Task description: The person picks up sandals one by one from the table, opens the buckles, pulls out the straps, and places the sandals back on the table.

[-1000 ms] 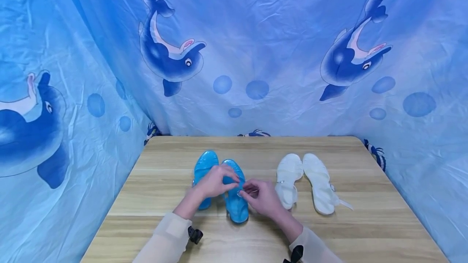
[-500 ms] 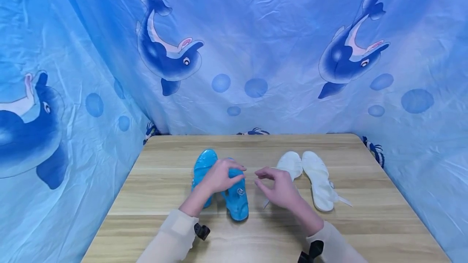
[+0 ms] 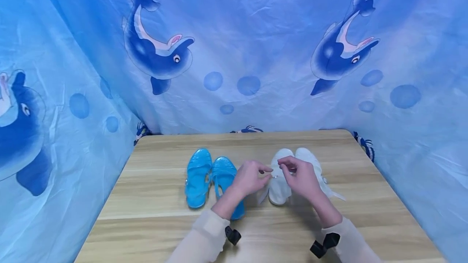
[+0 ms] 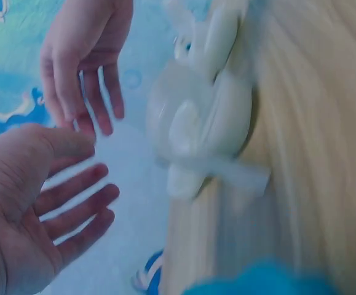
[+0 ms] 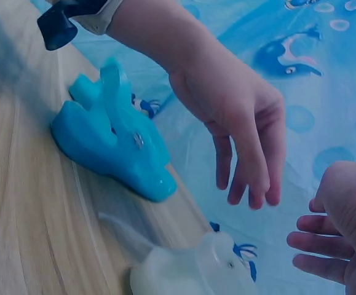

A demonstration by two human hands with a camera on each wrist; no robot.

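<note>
A: Now that both hands have left the blue sandals (image 3: pixel 210 182), where are they?

B: Over the white pair. A second ago they were working at the strap of the right-hand blue sandal; half a second ago the right hand was already drifting across. Now the left hand (image 3: pixel 250 178) and the right hand (image 3: pixel 301 178) meet above the nearer white sandal (image 3: pixel 280 180), the one closer to the blue pair.

A: Do they hold anything?

B: From the head view, thumb and forefinger of each hand look pinched at something small and pale between them, probably the sandal's strap or buckle. It is too small to be sure. The wrist views are blurred and show the fingers (image 4: pixel 73 212) fairly spread, with the other hand (image 5: pixel 239 117) hanging fingers down beside them, so I cannot tell whether either has a real grip yet.

A: And the sandals themselves?

B: All four lie flat on the wooden desk (image 3: pixel 153 222). The blue pair sits side by side left of centre, untouched. The white pair lies just to their right, the far white sandal (image 3: pixel 314 173) partly behind the right hand, its loose strap trailing toward the desk's right edge.

A: So what does the shift mean?

B: I judge the blue pair finished with, and the same strap work starting on the white one.
</note>
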